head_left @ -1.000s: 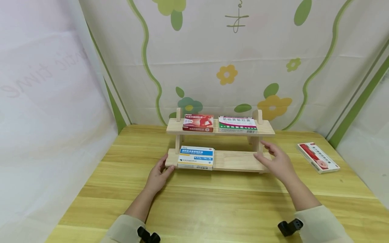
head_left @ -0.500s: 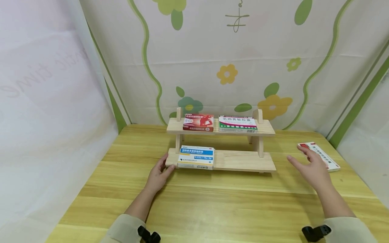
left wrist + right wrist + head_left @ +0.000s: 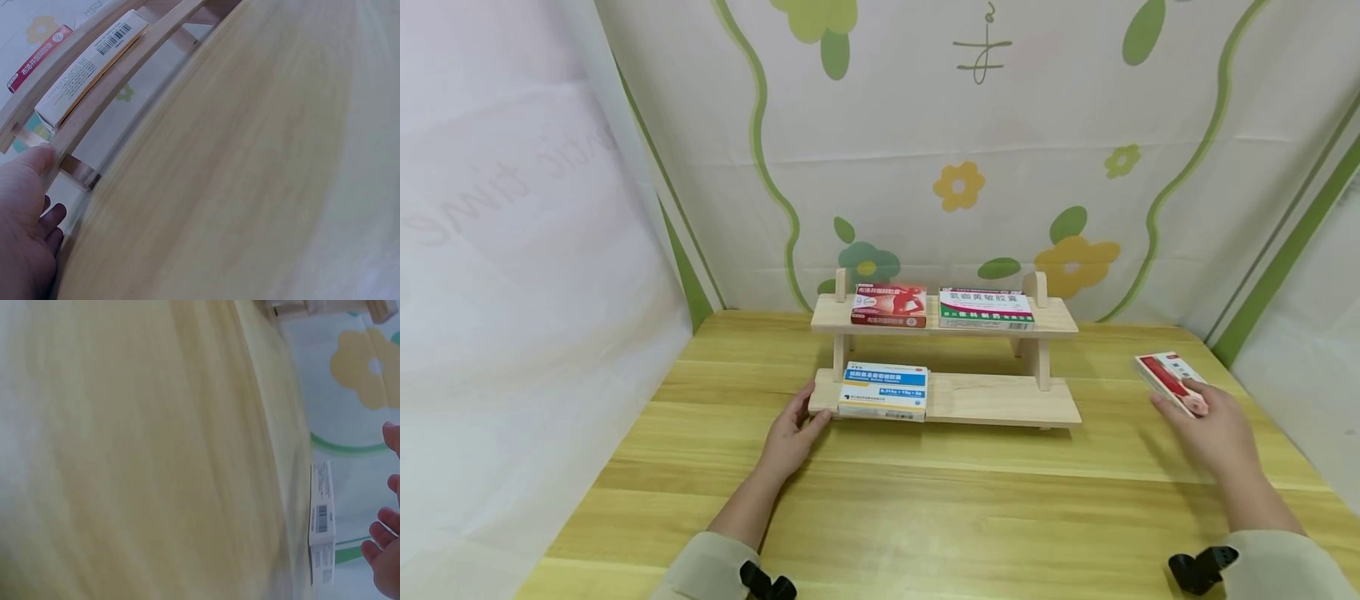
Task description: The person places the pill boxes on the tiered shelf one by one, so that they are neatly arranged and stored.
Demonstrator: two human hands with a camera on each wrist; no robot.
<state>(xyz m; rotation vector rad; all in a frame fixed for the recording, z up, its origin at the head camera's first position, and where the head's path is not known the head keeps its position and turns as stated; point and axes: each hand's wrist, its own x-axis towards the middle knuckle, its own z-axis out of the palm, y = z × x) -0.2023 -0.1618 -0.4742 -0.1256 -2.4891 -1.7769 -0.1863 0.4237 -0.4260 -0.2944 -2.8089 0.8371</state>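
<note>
My left hand [image 3: 790,432] grips the left end of a two-tier wooden shelf [image 3: 996,398], thumb on the lower plank. Beside it on that plank lies a blue-and-white medicine box [image 3: 883,390]. The upper plank carries a red medicine box [image 3: 889,305] and a white, green and purple one [image 3: 986,308]. At the right, my right hand [image 3: 1221,427] is over the near end of a red-and-white medicine box [image 3: 1167,377], partly covering it. In the right wrist view, this box [image 3: 322,503] lies flat on the table, with the spread fingers [image 3: 389,519] apart from it.
The wood-grain table [image 3: 925,508] extends in front of the shelf. A white cloth with printed flowers [image 3: 887,125] hangs behind, and white cloth walls [image 3: 535,292] stand at both sides.
My right hand has left the shelf's right end and moved right to the red-and-white medicine box. My left hand has stayed at the shelf's left end.
</note>
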